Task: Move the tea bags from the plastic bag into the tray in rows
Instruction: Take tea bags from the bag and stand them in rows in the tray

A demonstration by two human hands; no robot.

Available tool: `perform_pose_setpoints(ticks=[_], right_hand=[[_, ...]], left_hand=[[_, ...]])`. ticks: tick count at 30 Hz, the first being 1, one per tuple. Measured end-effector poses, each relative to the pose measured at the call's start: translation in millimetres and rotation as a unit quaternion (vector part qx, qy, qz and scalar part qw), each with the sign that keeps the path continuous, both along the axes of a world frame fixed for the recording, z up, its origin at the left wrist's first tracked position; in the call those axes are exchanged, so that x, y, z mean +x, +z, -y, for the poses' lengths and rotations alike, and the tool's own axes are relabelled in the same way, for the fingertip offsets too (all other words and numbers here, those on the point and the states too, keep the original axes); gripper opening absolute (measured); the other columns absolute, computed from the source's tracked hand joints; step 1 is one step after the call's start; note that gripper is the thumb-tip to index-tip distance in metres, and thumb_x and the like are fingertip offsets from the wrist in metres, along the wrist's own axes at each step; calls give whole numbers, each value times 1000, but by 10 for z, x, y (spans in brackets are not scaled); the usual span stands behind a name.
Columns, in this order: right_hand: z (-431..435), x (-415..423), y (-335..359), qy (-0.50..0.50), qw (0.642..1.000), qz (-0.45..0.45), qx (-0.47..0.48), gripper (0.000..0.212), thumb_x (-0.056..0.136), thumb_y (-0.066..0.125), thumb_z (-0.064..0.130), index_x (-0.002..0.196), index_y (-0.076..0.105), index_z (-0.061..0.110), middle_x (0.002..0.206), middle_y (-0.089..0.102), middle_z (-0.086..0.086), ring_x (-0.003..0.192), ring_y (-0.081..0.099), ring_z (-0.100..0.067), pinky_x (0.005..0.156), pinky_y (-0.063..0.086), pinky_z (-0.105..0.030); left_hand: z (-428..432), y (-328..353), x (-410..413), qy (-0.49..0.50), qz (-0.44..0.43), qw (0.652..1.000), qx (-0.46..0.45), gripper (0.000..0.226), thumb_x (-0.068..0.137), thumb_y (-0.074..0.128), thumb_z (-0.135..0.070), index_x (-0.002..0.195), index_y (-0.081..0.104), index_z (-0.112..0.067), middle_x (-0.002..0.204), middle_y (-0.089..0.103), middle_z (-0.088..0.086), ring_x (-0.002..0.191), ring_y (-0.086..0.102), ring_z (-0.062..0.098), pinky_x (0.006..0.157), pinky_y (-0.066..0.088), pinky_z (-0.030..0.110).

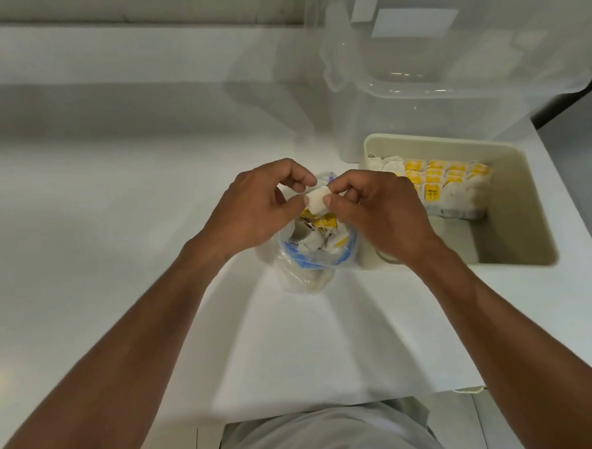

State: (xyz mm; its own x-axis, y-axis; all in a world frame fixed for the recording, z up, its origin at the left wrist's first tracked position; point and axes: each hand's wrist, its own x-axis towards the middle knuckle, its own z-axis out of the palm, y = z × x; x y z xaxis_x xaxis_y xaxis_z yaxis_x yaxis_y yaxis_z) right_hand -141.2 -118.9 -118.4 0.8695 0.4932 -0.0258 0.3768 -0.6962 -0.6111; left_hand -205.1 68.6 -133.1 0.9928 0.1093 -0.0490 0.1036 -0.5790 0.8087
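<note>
clear plastic storage bin (452,89), white countertop (115,199)

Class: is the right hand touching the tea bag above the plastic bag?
Touching: the head view shows the right hand pinching one end of the tea bag.

surface: white counter (132,205), smooth and glossy, with a raised ledge along the far side; the front edge is near the person's body.
centre: plastic bag (302,275), clear with blue print, crumpled, mouth open upward, standing directly on the counter.
right: tray (516,199), cream, rectangular, deep walls, rounded corners; it sits just beside the bag, contact unclear.
far right: clear plastic box (402,115), large and translucent, latch on its left side, right behind the tray's far rim.
right edge: the counter ends just past the tray.
</note>
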Motion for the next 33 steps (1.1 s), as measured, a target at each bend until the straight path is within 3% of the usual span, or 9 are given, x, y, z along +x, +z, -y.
perform_pose_setpoints(ticks=[2, 5, 9, 10, 13, 16, 24, 29, 33], right_hand=[[29, -5, 48, -3, 999, -31, 9, 3, 88, 67, 33, 85, 68, 35, 66, 70, 15, 68, 64, 1, 69, 47, -19], [54, -37, 88, -18, 996, -77, 50, 8, 84, 72, 35, 86, 71, 28, 69, 72, 13, 68, 68, 0, 78, 55, -32], [93, -82, 114, -51, 989, -102, 89, 29, 73, 77, 55, 79, 72, 27, 71, 72, 10, 72, 69, -6, 78, 56, -37], [107, -84, 102, -57, 990, -99, 87, 27, 72, 79, 53, 78, 71, 28, 69, 71, 11, 71, 68, -6, 76, 55, -33], [141, -72, 64, -47, 996, -65, 43, 11, 79, 76, 29, 84, 68, 34, 69, 61, 16, 66, 61, -5, 69, 45, -21], [138, -79, 96, -21, 998, -58, 19, 27, 79, 71, 18, 101, 64, 33, 73, 60, 18, 65, 58, -1, 65, 43, -17], [166, -74, 152, -26, 999, -22, 16, 15, 83, 64, 20, 88, 67, 34, 70, 62, 19, 68, 58, 0, 65, 42, -14], [192, -80, 136, -48, 994, -63, 71, 34, 83, 66, 19, 113, 61, 34, 73, 58, 22, 71, 62, -4, 72, 47, -25], [172, -70, 122, -65, 992, -75, 76, 33, 81, 71, 19, 109, 61, 32, 74, 63, 20, 66, 60, 2, 73, 48, -23]], left_hand=[[4, -3, 4, -8, -16, 1000, 12, 14, 89, 69, -25, 98, 70, -35, 94, 70, -18, 70, 62, 7, 69, 51, 26], [31, 16, 5, -2, -34, 999, 32, 15, 90, 66, -22, 94, 70, -36, 88, 69, -16, 67, 62, 5, 68, 52, 29], [82, 56, -27, -27, -78, 984, 158, 10, 89, 64, -31, 88, 61, -41, 91, 68, -19, 73, 61, 8, 66, 51, 30], [105, 69, -36, -42, -103, 976, 189, 4, 87, 64, -38, 86, 61, -40, 89, 68, -20, 76, 61, 8, 65, 49, 28], [207, 45, -42, -50, -131, 945, 297, 32, 77, 62, -66, 84, 65, -35, 81, 66, -16, 77, 60, 11, 63, 44, 26], [278, 12, -29, -53, -113, 931, 344, 29, 80, 61, -62, 86, 66, -34, 80, 64, -12, 78, 59, 15, 61, 38, 25], [143, 163, 30, -13, -125, 990, 65, 9, 83, 68, -33, 89, 62, -29, 85, 70, -14, 83, 65, 11, 75, 55, 38], [84, 193, 21, 15, -128, 988, -87, 25, 90, 63, -18, 104, 56, -37, 81, 75, -5, 77, 67, 19, 69, 53, 37], [115, 192, 22, 10, -140, 980, -138, 26, 92, 56, -7, 97, 69, -29, 88, 75, 0, 79, 69, 18, 64, 55, 26]])
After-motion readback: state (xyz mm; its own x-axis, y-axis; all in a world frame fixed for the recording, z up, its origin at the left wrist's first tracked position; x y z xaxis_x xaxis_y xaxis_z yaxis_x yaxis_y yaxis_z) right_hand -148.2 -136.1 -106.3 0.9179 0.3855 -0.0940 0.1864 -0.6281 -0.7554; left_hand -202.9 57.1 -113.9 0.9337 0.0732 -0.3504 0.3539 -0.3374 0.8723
